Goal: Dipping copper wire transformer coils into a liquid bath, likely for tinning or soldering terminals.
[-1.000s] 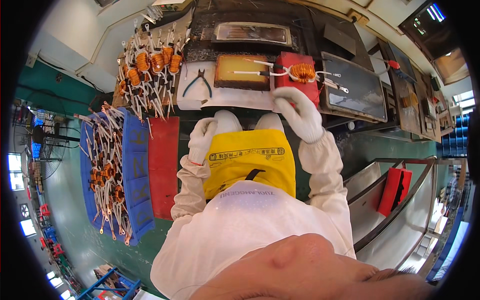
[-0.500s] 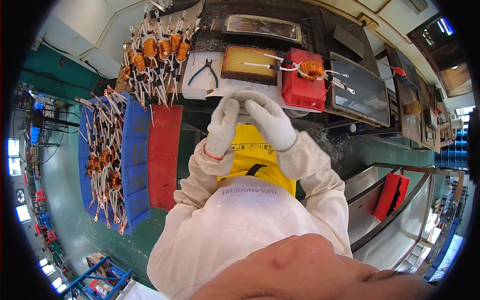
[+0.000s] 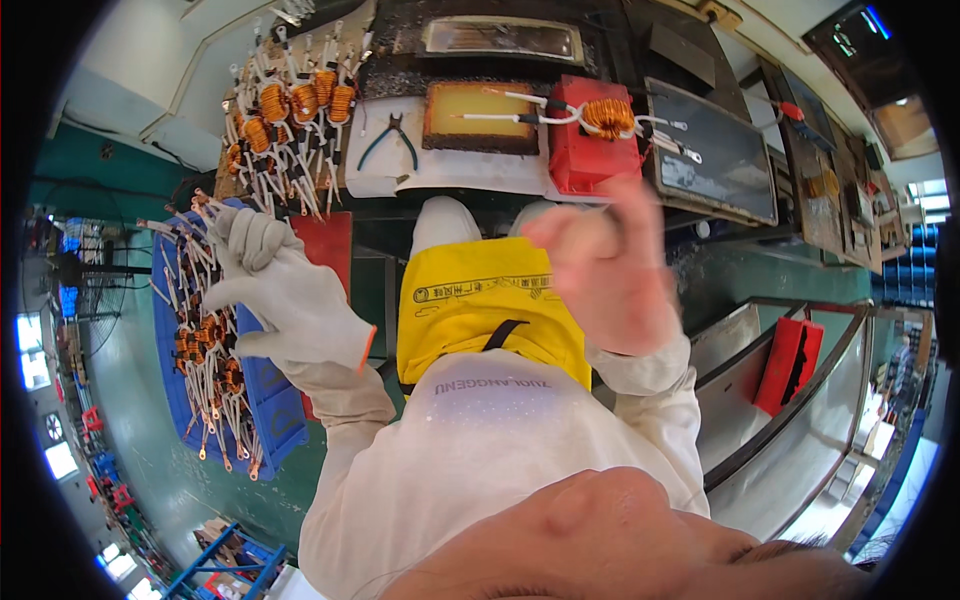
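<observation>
My left hand (image 3: 252, 240), in a white work glove, is raised beside the blue crate (image 3: 272, 400). Its fingers are curled round a loose white glove (image 3: 310, 315), whose orange-edged cuff points right. My right hand (image 3: 610, 270) is bare and smeared by motion, just below the red box (image 3: 592, 160); its fingers cannot be made out. On that box rests a copper-wound coil (image 3: 607, 118) with white leads and ring terminals. Cutting pliers (image 3: 390, 140) with dark green handles lie spread on the white bench top, left of a tray with a yellowish surface (image 3: 480, 118).
Several copper coils with white leads (image 3: 300, 105) are heaped at the bench's left end. More coils (image 3: 205, 340) fill the blue crate. A dark flat panel (image 3: 710, 150) lies at the bench's right. Lower right stands a metal-framed cart (image 3: 740, 375) holding a red part (image 3: 788, 365).
My hands were together in front of the bench, both gloved. They have parted: the left went left with a loose glove in it, and the right, now bare, went right.
</observation>
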`<state>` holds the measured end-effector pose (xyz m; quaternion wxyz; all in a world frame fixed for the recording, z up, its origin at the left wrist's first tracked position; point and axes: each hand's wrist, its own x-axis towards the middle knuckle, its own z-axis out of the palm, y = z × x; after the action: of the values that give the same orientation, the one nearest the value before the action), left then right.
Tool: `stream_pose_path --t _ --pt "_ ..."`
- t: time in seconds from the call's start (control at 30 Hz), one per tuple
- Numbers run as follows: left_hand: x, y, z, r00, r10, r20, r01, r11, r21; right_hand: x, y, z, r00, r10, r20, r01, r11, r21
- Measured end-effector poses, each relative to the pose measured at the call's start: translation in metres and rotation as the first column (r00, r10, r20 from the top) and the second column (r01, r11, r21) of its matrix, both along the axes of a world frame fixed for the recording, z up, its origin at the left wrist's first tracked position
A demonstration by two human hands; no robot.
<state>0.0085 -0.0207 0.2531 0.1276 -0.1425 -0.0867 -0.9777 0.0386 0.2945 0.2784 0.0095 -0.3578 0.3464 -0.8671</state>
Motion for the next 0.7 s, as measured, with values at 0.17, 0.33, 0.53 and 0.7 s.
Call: stream_pose_path --t 0.17,0.33,0.53,0.7 --pt "-0.028 0.041 -0.019 0.988 -0.146 0.054 0.145 0.989 0.013 -0.006 -0.012 0.058 0.971 0.076 -0.226 -0.123 0.971 -0.203" --pt "-0.014 0.051 -0.021 0.990 -0.123 0.075 0.126 0.992 -0.033 -0.009 -0.018 0.061 0.939 0.256 -0.230 -0.308 0.923 -0.232" --pt "-0.008 0.058 -0.021 0.990 -0.109 0.086 0.116 0.989 -0.090 -0.004 -0.029 0.076 0.875 0.415 -0.249 -0.473 0.842 -0.259" --pt "-0.005 0.068 -0.015 0.989 -0.113 0.098 0.126 0.982 -0.138 -0.008 -0.040 0.079 0.955 0.018 -0.297 -0.144 0.901 -0.409"
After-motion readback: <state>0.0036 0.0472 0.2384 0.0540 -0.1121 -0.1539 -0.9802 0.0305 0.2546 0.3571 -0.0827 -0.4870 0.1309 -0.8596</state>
